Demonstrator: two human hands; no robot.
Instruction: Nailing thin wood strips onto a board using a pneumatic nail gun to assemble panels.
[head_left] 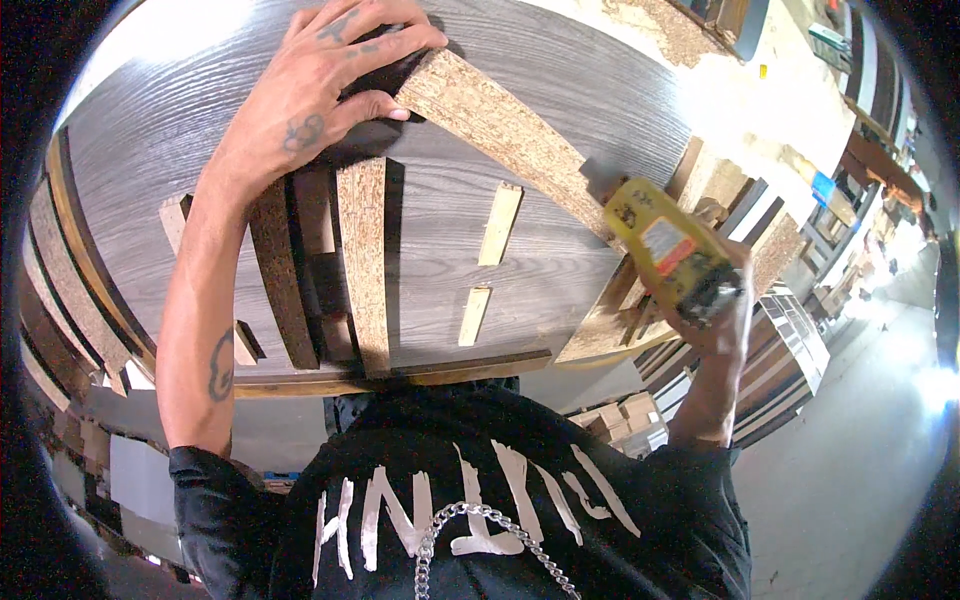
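Observation:
My left hand [335, 85] is closed on the upper left end of a long particleboard strip [505, 135], its thumb on the near side and its fingers beyond. The strip slants across a grey wood-grain panel [440, 200], raw edge up. At the strip's lower right end, my right hand [715, 300] grips a blocky yellow handheld tool [665, 245] with a red-and-white label and a dark end. Motion blurs the tool, so its exact kind is unclear; its dark front lies by the strip. Below my left hand stands another particleboard strip [362, 265].
Two short light wood blocks [500, 223] lie on the panel's middle. A dark strip [283, 280] stands farther left. Board pieces [610, 320] overlap the panel's right corner. Stacked boards [75, 270] stand left; cardboard boxes [625, 415] sit below the right side. Grey floor [860, 430] stretches right.

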